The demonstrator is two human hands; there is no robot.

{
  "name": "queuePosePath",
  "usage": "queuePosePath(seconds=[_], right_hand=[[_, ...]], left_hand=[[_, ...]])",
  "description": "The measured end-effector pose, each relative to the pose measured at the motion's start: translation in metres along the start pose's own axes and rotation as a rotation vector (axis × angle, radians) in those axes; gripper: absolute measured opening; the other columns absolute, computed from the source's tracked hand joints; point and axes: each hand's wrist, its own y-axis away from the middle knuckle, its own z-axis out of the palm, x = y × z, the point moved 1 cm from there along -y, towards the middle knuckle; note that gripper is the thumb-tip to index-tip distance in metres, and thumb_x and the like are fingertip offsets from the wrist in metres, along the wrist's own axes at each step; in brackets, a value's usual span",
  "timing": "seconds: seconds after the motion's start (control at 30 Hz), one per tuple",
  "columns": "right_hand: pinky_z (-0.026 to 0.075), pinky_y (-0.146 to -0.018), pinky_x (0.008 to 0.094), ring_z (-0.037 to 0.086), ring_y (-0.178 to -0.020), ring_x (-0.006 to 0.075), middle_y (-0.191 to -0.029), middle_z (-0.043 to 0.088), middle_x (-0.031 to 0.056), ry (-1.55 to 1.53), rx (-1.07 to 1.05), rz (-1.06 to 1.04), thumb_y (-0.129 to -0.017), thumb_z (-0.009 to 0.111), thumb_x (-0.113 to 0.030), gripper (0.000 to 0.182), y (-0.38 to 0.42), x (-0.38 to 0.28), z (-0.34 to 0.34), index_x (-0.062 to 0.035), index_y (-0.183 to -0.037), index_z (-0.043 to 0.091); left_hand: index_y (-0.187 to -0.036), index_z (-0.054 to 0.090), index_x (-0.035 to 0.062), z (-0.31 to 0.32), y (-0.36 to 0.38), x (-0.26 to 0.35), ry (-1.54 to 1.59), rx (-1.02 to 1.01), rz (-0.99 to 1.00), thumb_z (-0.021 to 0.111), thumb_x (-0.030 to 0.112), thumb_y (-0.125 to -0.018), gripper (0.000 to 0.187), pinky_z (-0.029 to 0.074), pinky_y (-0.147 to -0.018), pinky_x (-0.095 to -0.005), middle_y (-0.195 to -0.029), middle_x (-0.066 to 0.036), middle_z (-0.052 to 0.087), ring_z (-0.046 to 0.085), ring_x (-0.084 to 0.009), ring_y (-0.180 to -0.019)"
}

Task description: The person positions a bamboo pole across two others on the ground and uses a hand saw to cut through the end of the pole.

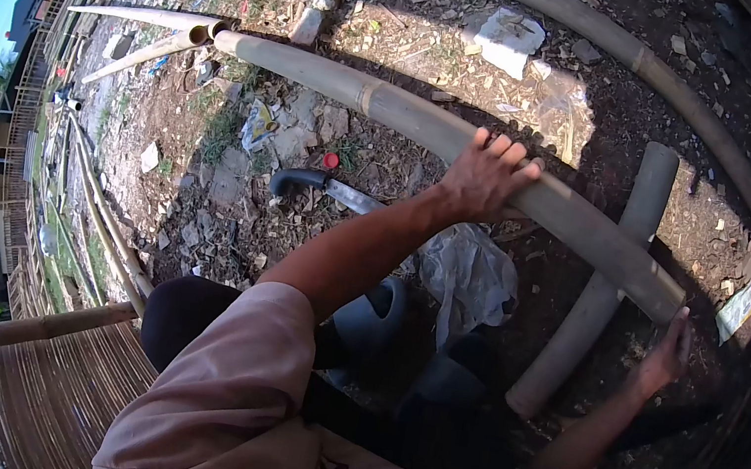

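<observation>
Pink sleeve (220, 373) comes closest to my camera, with the bare left forearm reaching out of it to the pole (407, 114). I have the left hand (486, 176) laid over the pole beyond its middle, fingers closed over the far side and the back of the hand facing me; the thumb I can't make out clearly. The pole lies under those fingers, running out on both sides of them. My right hand (665, 361) is at the pole's near end, fingertips reaching up to the cut rim; from here I can't tell whether they grip it or merely touch. Between my two hands, the pole crosses over a short pole (582, 316) that lies on the dirt. On my side of the pole, a clear bag (470, 276) sits crumpled below the left hand, and a saw (299, 181) lies with its dark handle pointing away from the bag. A red cap (331, 159) is between the saw handle and the pole. Beyond the pole I see a white scrap (508, 42) and, past that, a long curved pole (585, 15) on the ground.
</observation>
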Motion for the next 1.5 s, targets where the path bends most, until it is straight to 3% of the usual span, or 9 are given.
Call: queuePosePath(seconds=[0.17, 0.23, 0.5, 0.77, 0.97, 1.1, 1.17, 1.3, 1.5], right_hand=[[0.048, -0.091, 0.0309, 0.063, -0.1, 0.014, -0.103, 0.076, 0.0053, 0.196, -0.032, -0.283, -0.097, 0.075, -0.025, 0.032, 0.005, -0.001, -0.018, 0.0052, -0.109, 0.077], [0.05, -0.084, 0.0237, 0.064, -0.089, 0.0074, -0.098, 0.076, 0.0036, -0.139, 0.008, -0.099, -0.096, 0.078, -0.02, 0.029, 0.004, 0.012, -0.01, 0.0052, -0.11, 0.077], [0.053, -0.085, 0.0231, 0.067, -0.093, 0.008, -0.103, 0.076, 0.005, -0.323, -0.112, -0.075, -0.098, 0.074, -0.013, 0.024, 0.009, -0.007, 0.009, 0.0034, -0.114, 0.076], [0.053, -0.084, 0.0222, 0.066, -0.092, 0.0068, -0.102, 0.075, 0.0042, -0.303, -0.194, -0.089, -0.098, 0.073, -0.012, 0.021, 0.002, 0.003, 0.005, 0.0028, -0.113, 0.076], [0.052, -0.083, 0.0216, 0.065, -0.091, 0.0063, -0.102, 0.075, 0.0036, -0.314, -0.2, -0.099, -0.098, 0.073, -0.01, 0.02, 0.003, -0.005, 0.008, 0.0019, -0.113, 0.076], [0.052, -0.084, 0.022, 0.064, -0.092, 0.0068, -0.102, 0.074, 0.0038, -0.272, -0.188, -0.097, -0.098, 0.074, -0.01, 0.02, 0.006, -0.005, 0.003, 0.0019, -0.114, 0.076], [0.052, -0.084, 0.0223, 0.064, -0.092, 0.0071, -0.103, 0.074, 0.0041, -0.246, -0.185, -0.095, -0.098, 0.074, -0.011, 0.021, 0.006, -0.004, 0.002, 0.0023, -0.114, 0.076], [0.052, -0.085, 0.0264, 0.065, -0.094, 0.0112, -0.101, 0.073, 0.0069, -0.163, -0.129, -0.191, -0.097, 0.075, -0.015, 0.026, 0.019, 0.004, 0.0, 0.0003, -0.118, 0.075], [0.053, -0.087, 0.0435, 0.065, -0.097, 0.0326, -0.106, 0.065, 0.0156, 0.659, 0.268, -0.269, -0.084, 0.088, -0.025, 0.056, 0.097, 0.082, -0.099, -0.0033, -0.131, 0.068]], left_hand=[[-0.135, 0.058, 0.0135, -0.006, -0.002, 0.003, -0.024, 0.047, 0.016, 0.083, 0.057, -0.071, 0.081, 0.036, -0.093, -0.0458, -0.108, -0.007, 0.055, 0.054, -0.0265, -0.104], [-0.133, 0.06, 0.0101, -0.014, -0.014, 0.002, -0.047, -0.073, 0.013, 0.084, 0.061, -0.069, 0.085, 0.039, -0.089, -0.0461, -0.102, -0.007, 0.058, 0.057, -0.0272, -0.099], [-0.118, 0.064, 0.0024, -0.028, -0.028, -0.014, -0.059, -0.039, 0.149, 0.08, 0.068, -0.073, 0.082, 0.047, -0.079, -0.0489, -0.1, -0.013, 0.065, 0.064, -0.0325, -0.089], [-0.121, 0.067, 0.0063, -0.022, -0.027, -0.01, -0.018, -0.085, 0.052, 0.085, 0.069, -0.065, 0.086, 0.046, -0.092, -0.0486, -0.107, -0.012, 0.064, 0.063, -0.0309, -0.099], [-0.138, 0.058, 0.0065, -0.034, -0.092, 0.096, 0.284, -0.149, 0.132, 0.092, 0.057, -0.063, 0.097, 0.047, -0.102, -0.0497, -0.133, -0.019, 0.062, 0.06, -0.0363, -0.124], [-0.136, 0.058, 0.0076, 0.003, -0.136, 0.164, 0.419, -0.022, 0.217, 0.087, 0.061, -0.069, 0.091, 0.053, -0.098, -0.048, -0.129, -0.017, 0.064, 0.063, -0.033, -0.12], [-0.135, 0.058, 0.0081, 0.018, -0.145, 0.177, 0.211, -0.369, 0.167, 0.084, 0.063, -0.071, 0.089, 0.055, -0.096, -0.0463, -0.124, -0.014, 0.066, 0.064, -0.0311, -0.117], [-0.135, 0.058, 0.0084, 0.021, -0.138, 0.173, 0.198, -0.278, 0.175, 0.084, 0.062, -0.073, 0.087, 0.056, -0.094, -0.0456, -0.118, -0.011, 0.069, 0.064, -0.03, -0.116], [-0.135, 0.058, 0.0076, 0.021, -0.151, 0.167, 0.236, -0.356, 0.138, 0.085, 0.064, -0.07, 0.09, 0.056, -0.093, -0.0445, -0.115, -0.015, 0.069, 0.066, -0.0308, -0.112]])
